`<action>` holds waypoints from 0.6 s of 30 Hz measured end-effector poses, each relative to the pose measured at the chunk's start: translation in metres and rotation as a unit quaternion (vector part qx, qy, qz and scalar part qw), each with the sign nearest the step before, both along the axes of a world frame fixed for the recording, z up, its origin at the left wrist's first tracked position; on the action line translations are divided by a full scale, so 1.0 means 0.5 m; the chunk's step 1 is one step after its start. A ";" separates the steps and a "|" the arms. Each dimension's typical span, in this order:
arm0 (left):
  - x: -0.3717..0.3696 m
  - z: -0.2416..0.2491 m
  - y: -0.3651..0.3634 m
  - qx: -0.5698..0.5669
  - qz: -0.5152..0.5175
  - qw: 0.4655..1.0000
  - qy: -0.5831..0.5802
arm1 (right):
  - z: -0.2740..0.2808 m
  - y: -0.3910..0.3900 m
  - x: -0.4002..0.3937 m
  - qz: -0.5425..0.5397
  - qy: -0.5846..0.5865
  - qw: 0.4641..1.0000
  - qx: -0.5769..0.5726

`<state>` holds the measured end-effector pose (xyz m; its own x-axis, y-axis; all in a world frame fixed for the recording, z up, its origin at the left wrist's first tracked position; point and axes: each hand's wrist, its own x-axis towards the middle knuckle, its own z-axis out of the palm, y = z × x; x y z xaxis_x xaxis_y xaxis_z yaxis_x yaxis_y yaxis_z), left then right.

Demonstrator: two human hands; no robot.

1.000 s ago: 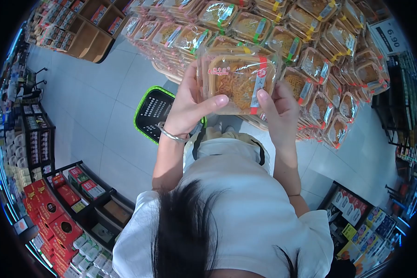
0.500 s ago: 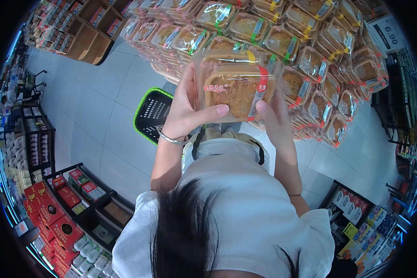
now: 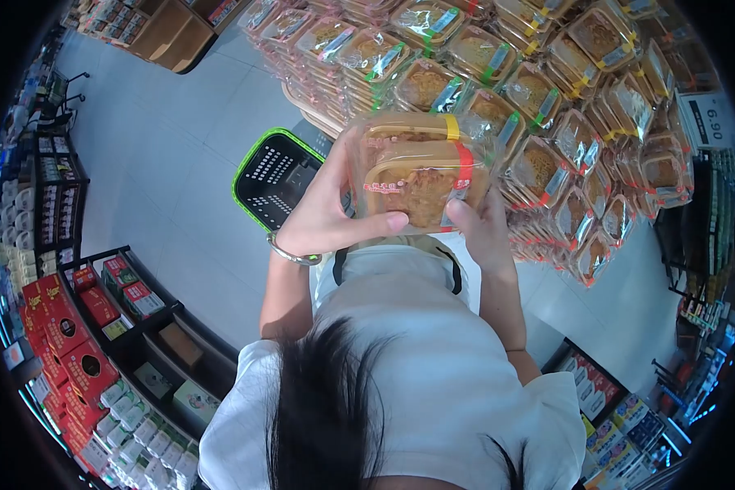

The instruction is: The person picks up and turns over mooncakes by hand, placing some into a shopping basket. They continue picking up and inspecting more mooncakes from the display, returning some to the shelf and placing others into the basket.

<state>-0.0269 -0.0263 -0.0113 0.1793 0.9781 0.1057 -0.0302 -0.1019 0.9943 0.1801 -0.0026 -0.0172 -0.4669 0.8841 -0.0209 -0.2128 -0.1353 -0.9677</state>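
Two hands are wrapped around one clear plastic pastry pack [image 3: 416, 175] held up in the middle of the frame, a bit above center. It has a tan tray inside, a red band down its right side and a yellow band near the top edge. The left hand [image 3: 322, 212] clamps the pack's left side, thumb laid across the front lower edge, fingers closed on it from behind. The right hand [image 3: 478, 233] grips the lower right corner, thumb on the front, so its fingers are clenched on the pack too. There's a silver bangle [image 3: 290, 253] on the left wrist.

Right behind the pack, filling the top and right of the frame, is a big stacked display of similar packs [image 3: 563, 106]. A green-rimmed shopping basket [image 3: 273, 175] sits on the tiled floor [image 3: 155, 163] just left of the hands. Lower left shows shelves with red boxes [image 3: 65, 327]. A price sign [image 3: 706, 118] shows at the right edge.
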 end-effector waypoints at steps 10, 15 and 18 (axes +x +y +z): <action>-0.117 -0.083 -0.134 -0.113 0.153 0.976 -0.109 | -0.052 0.001 -0.184 0.191 -0.035 0.975 -0.107; -0.163 -0.170 -0.184 -0.158 0.218 0.951 -0.150 | -0.128 -0.007 -0.264 0.247 -0.069 0.952 -0.165; -0.179 -0.231 -0.198 -0.178 0.247 0.936 -0.175 | -0.178 -0.007 -0.300 0.275 -0.099 0.940 -0.174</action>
